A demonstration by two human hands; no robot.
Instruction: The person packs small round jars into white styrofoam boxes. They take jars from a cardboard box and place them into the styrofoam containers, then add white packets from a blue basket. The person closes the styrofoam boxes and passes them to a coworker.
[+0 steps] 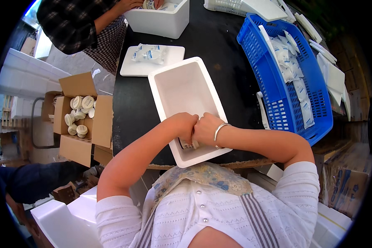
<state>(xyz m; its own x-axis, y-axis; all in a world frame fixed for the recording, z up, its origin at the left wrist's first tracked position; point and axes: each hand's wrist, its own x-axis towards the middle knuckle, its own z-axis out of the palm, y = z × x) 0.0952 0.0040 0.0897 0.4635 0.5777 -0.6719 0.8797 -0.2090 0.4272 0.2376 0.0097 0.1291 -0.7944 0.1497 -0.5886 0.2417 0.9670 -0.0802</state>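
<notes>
A white foam box point(186, 80) stands at an angle on the black table before me, near its front edge. Both my hands are low inside its near half, side by side and almost touching. Fingers curl downward on my left hand point(183, 124), and the fingertips are hidden. My right hand point(207, 128), below a silver bangle point(217, 133), is likewise bent over with its fingertips out of sight. Just under them, a printed tub point(187, 144) shows partly at the box's near end. Whether either hand grips it cannot be made out.
A foam lid point(130, 69) carries ice packs point(149, 54). To the right, a blue plastic crate point(260, 71) holds more packs. At left, a cardboard box point(102, 124) contains several tubs point(82, 130). Across the table, a person's hand point(128, 5) reaches into another foam box point(161, 23).
</notes>
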